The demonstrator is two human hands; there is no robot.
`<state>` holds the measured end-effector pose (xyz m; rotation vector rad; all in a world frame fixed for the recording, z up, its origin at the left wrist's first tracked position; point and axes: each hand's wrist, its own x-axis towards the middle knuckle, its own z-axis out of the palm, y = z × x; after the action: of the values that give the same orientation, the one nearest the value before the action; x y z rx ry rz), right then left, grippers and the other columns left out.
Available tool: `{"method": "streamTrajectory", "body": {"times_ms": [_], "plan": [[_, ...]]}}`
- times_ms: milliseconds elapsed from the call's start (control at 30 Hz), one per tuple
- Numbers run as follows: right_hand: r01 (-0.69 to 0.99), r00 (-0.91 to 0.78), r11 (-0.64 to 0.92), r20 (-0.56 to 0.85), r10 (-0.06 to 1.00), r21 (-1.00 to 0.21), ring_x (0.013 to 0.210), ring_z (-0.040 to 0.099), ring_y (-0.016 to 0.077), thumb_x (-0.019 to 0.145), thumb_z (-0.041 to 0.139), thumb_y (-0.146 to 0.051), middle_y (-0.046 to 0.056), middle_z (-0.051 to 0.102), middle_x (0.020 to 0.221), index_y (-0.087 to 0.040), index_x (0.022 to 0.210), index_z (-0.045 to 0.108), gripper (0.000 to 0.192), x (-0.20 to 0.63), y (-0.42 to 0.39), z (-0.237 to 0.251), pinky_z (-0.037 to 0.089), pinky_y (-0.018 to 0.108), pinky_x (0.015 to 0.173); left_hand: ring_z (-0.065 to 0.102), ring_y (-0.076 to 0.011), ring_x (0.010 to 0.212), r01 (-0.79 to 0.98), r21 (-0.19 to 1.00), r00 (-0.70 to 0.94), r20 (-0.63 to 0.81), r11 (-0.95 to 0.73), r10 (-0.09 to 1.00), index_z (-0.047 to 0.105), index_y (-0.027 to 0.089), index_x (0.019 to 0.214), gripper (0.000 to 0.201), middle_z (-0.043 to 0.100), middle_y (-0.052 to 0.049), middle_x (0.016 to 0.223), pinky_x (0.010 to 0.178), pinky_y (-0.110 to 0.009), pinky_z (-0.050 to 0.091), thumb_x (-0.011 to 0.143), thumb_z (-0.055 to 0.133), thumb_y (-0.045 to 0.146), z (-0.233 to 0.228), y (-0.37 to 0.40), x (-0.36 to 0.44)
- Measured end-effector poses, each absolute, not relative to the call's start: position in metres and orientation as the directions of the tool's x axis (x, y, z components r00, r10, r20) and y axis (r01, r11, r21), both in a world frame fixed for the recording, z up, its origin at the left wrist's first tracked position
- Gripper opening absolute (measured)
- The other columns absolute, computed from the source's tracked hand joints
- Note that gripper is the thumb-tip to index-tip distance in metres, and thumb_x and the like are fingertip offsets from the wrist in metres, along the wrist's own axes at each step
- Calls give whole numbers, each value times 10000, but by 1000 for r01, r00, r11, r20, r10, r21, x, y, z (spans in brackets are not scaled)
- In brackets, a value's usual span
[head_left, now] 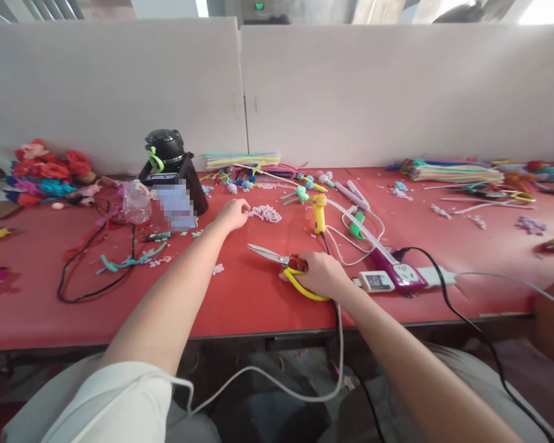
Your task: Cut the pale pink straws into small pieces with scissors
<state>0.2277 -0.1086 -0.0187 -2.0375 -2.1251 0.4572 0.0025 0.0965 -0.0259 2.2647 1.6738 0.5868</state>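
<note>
My right hand (321, 274) grips the yellow-handled scissors (286, 267), blades pointing to ten o'clock over bare red table (258, 301); my left hand (233, 214) pinches at white bits (265, 213).

Yellow-handled scissors (281, 261) lie open on the red table beside pale purple scraps (265, 213)

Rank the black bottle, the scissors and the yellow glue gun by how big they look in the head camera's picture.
1. black bottle
2. scissors, nearer the camera, so possibly flattered
3. yellow glue gun
</note>
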Motion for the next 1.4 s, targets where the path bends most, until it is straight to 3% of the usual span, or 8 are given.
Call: {"method": "streamTrajectory", "body": {"times_ms": [533,900,1100,1400], "plan": [[950,-51,15,-106,993,-310,725,660,230,752,594,-747,72,692,758,-230,776,612,519,228,-110,-16,306,282,536,634,-238,1029,895,350,259,99,-277,961,678,187,866,87,700,-109,1067,946,-341,476,786,681,156,-16,98,24],[954,-46,10,-113,993,-300,725,668,235,754,579,-756,77,703,767,-231,759,610,525,227,-109,-16,302,277,530,693,-188,813,814,502,216,206,-293,954,705,180,971,175,750,-67,877,784,-288,523,814,633,152,-9,95,4],[952,-56,23,-101,993,-305,714,667,233,754,581,-750,73,699,754,-229,790,627,524,228,-109,-19,310,280,527,717,-192,873,757,568,233,226,-322,946,750,148,944,191,773,-88,921,811,-273,539,776,660,125,-7,84,-6],[956,-85,50,-108,991,-289,717,660,240,762,582,-726,82,686,742,-221,768,627,508,230,-110,-16,321,282,533,721,-186,769,662,667,284,199,-342,938,754,138,1016,233,773,-87,837,802,-317,563,871,608,248,5,-1,-42]]}}
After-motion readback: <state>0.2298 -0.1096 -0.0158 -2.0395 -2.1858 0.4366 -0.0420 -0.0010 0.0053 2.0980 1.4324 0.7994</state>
